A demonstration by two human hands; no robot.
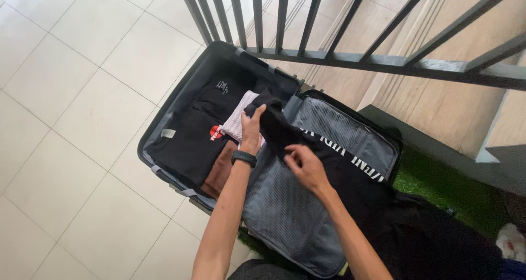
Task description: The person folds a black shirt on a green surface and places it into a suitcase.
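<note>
An open black suitcase (164, 113) lies on the tiled floor, its left half packed with folded dark clothes, a brown garment (222, 173) and a light patterned cloth (238, 118). My left hand (253, 127), with a black watch on the wrist, grips the upper end of a black garment (285, 135) over the middle of the case. My right hand (306, 165) pinches the same garment lower down, above the grey mesh divider (285, 209) of the right half.
A dark metal railing (350, 58) runs behind the suitcase, with wooden stairs beyond it. Green artificial turf (438, 184) lies to the right. More black cloth (427, 236) is spread at lower right, near a white item (512, 241).
</note>
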